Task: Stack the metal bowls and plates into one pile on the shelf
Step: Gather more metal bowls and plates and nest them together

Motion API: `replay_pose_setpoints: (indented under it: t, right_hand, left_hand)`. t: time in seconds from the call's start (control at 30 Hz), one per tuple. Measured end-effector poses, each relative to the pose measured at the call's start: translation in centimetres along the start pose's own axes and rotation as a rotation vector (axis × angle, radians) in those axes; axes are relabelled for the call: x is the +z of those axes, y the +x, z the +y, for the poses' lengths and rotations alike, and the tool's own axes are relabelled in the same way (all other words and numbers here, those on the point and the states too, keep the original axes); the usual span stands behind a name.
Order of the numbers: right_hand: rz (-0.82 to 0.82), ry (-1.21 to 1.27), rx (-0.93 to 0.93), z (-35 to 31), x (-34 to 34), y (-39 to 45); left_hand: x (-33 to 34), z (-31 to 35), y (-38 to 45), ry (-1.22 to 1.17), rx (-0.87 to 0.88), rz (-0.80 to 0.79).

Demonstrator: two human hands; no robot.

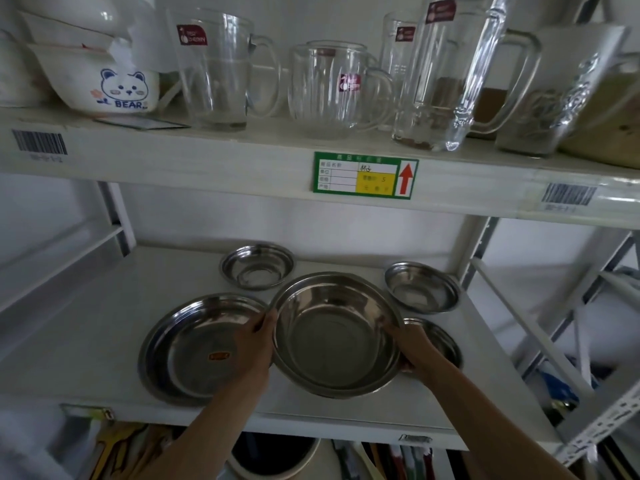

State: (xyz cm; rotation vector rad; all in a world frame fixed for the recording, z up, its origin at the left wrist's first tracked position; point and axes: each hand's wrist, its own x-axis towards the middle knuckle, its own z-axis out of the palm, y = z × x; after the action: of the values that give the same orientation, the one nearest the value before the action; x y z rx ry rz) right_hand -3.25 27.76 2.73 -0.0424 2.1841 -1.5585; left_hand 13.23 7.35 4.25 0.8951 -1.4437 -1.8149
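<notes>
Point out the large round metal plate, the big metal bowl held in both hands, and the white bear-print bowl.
large round metal plate (194, 344), head view, bare inner base
big metal bowl (332, 341), head view, inside bottom
white bear-print bowl (121, 86), head view, bear picture

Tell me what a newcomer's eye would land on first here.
First, the big bowl at the middle of the lower shelf, gripped at its rim by the left hand and right hand. Next, the wide plate to its left, partly under the left hand. Above, glass mugs line the upper shelf, with a green label on its edge.
</notes>
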Motion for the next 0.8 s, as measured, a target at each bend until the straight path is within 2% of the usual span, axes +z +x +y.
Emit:
replay_pose_setpoints:
  t: [0.2,0.8]
  right_hand:
    - [-0.015,0.001,-0.016,1.0,-0.7,-0.9]
    - [-0.027,-0.004,0.004,1.4,-1.1,1.0]
  left_hand:
    - [0.0,-1.2,-0.5,0.051,-0.058,-0.051]
    - [-1.9,-3.0,-1.8,0.108,-0.121,0.01]
